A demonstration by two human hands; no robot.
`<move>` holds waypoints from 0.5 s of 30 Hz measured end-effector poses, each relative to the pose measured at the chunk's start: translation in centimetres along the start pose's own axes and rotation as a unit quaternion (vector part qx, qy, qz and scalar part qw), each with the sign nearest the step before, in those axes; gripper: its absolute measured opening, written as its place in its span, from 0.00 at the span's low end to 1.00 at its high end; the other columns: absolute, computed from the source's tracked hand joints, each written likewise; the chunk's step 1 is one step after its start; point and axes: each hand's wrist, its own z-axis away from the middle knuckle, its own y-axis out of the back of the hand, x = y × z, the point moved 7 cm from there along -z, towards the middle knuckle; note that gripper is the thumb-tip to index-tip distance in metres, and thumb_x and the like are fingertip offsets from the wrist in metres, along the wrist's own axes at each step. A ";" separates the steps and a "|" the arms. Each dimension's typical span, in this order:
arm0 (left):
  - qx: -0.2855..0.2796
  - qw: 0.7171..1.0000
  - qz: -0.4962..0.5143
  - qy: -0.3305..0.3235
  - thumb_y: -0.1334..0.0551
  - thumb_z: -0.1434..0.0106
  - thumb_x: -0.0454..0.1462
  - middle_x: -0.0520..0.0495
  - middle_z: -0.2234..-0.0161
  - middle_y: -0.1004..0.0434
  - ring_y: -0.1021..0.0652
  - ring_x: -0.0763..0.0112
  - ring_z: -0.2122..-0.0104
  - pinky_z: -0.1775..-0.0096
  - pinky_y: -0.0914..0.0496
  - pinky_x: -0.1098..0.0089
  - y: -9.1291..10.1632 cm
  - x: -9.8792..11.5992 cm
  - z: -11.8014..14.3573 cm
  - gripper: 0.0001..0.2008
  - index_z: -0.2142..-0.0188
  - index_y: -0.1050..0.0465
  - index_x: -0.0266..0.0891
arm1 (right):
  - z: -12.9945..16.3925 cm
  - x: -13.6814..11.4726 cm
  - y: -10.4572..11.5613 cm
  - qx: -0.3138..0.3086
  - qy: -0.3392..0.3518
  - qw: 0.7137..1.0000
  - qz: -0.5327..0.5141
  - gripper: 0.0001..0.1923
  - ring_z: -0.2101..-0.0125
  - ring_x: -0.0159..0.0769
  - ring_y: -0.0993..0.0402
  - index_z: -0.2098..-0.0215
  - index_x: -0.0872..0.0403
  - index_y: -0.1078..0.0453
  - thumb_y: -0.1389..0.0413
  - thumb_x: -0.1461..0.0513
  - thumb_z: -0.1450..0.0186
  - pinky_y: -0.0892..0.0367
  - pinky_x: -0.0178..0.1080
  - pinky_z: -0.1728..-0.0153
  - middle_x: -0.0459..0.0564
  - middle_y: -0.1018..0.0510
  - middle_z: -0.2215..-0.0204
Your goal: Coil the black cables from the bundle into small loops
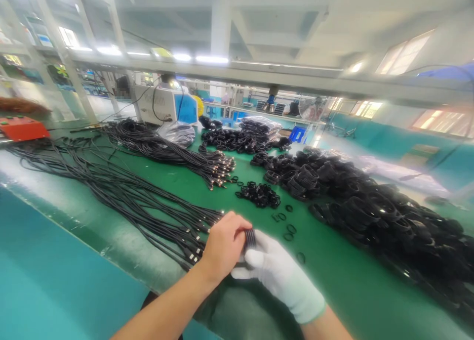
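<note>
My left hand is bare and my right hand wears a white glove. Both grip one small black coiled cable bundle held between them, just above the green table. Long loose black cables with metal plug ends lie to the left of my hands. A small heap of black rubber rings sits beyond my hands, with a few loose rings scattered nearer.
A long pile of coiled black cables runs along the right side. More cable bundles and bagged ones lie at the back. A white and blue machine and a red box stand at the far left.
</note>
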 end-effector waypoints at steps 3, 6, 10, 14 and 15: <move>-0.113 0.991 0.042 0.050 0.41 0.45 0.29 0.51 0.65 0.26 0.27 0.71 0.66 0.61 0.32 0.70 0.1 -0.3 -1.2 0.12 0.62 0.25 0.41 | 0.1 0.0 0.3 -0.016 -0.019 0.996 -0.086 0.16 0.61 0.38 0.28 0.52 0.59 0.34 0.45 0.63 0.38 0.29 0.42 0.61 0.53 0.28 0.59; -0.240 0.953 0.163 0.082 0.39 0.44 0.36 0.47 0.53 0.28 0.27 0.66 0.57 0.55 0.33 0.67 0.1 -0.4 -1.8 0.19 0.51 0.30 0.43 | 0.4 -0.2 -0.3 -0.058 -0.043 0.981 -0.179 0.17 0.62 0.37 0.28 0.54 0.62 0.32 0.48 0.59 0.38 0.30 0.39 0.64 0.54 0.27 0.61; -0.358 0.888 0.282 0.057 0.36 0.47 0.34 0.45 0.53 0.27 0.27 0.62 0.54 0.52 0.34 0.65 -0.6 -0.1 -1.7 0.20 0.52 0.29 0.39 | 0.5 0.6 -1.4 -0.096 -0.115 0.968 -0.202 0.26 0.66 0.38 0.27 0.57 0.67 0.31 0.50 0.52 0.39 0.30 0.39 0.65 0.58 0.26 0.63; -0.330 0.920 0.193 0.082 0.36 0.47 0.35 0.46 0.59 0.24 0.26 0.62 0.57 0.52 0.34 0.64 -0.7 -1.2 -2.2 0.16 0.58 0.27 0.38 | 0.0 0.3 0.6 0.008 -0.053 0.997 -0.060 0.22 0.65 0.39 0.27 0.53 0.62 0.32 0.46 0.54 0.39 0.30 0.42 0.64 0.57 0.27 0.62; -0.318 0.931 0.158 0.084 0.36 0.47 0.35 0.47 0.58 0.24 0.26 0.62 0.56 0.52 0.34 0.63 -0.6 -1.4 -2.3 0.15 0.58 0.27 0.39 | -0.1 -0.1 1.1 0.025 -0.024 0.999 -0.023 0.20 0.64 0.39 0.27 0.52 0.59 0.33 0.43 0.57 0.40 0.31 0.42 0.64 0.55 0.27 0.61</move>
